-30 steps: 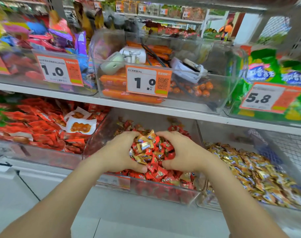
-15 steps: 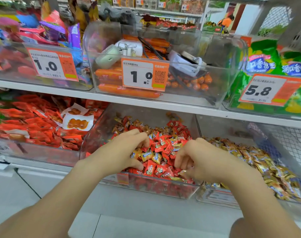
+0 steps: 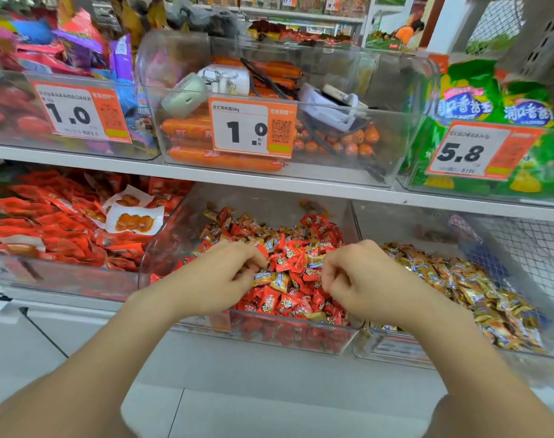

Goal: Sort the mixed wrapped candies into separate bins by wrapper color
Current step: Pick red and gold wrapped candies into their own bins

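Observation:
A clear middle bin (image 3: 177, 245) holds a heap of red-wrapped candies (image 3: 288, 303) with gold-wrapped candies (image 3: 280, 282) mixed in. The clear bin to its right (image 3: 395, 349) is filled with gold-wrapped candies (image 3: 458, 279). Both hands are over the middle bin's heap. My left hand (image 3: 218, 276) has curled fingers, and its thumb and fingertips pinch a gold candy (image 3: 262, 277). My right hand (image 3: 360, 279) is curled knuckles-up with its fingertips on the pile; whether it holds a candy is hidden.
Left of the middle bin, another bin (image 3: 64, 276) holds red snack packets. The white shelf edge (image 3: 301, 184) above carries bins of orange sausages (image 3: 222, 159) and green bags (image 3: 477, 99), with price tags. A wire mesh basket (image 3: 528, 248) stands at the far right.
The two hands let go of the scooped handful and drew apart. The right hand swung to the gold bin's edge and has come back over the red heap. The left hand's fingers have curled onto a gold candy.

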Demonstrator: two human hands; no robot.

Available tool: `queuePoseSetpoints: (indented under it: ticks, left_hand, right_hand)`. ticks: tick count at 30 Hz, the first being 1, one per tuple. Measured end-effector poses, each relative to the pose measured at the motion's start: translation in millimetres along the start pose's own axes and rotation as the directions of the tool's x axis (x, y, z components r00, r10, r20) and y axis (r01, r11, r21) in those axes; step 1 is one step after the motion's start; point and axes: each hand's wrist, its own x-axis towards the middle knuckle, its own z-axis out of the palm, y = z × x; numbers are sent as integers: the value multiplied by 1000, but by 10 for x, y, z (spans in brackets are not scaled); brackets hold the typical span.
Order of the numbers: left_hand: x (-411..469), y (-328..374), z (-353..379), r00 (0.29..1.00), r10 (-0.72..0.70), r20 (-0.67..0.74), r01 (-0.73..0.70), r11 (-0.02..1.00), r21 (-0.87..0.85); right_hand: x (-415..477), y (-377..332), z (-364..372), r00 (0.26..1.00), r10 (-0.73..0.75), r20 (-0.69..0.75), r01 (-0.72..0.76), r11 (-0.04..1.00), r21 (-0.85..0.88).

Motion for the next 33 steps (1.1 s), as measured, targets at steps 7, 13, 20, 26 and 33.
queuePoseSetpoints:
  ticks: [7,13,20,26,33]
  left_hand:
    - [41,83,48,999,46,-24,-45,999,20]
    - [7,101,43,999,32,-26,-34,997,-75]
    - [28,196,102,999,24,-45,-22,999,45]
    - [42,225,138,996,66,-52,-61,993,97]
    - [67,321,84,969,-31,-246,42,998,41]
  right_hand:
    - [-32,-69,141,979,-90,183,110,989,-101]
    - [-25,-29,133,968,-118,223,130,991,-41]
    - [40,-39,211,979,-108,175,105,994,28]
    - [45,58,94,992,-31,-119,49,987,155]
    - [237,58,129,915,97,-392,-87,995,44]
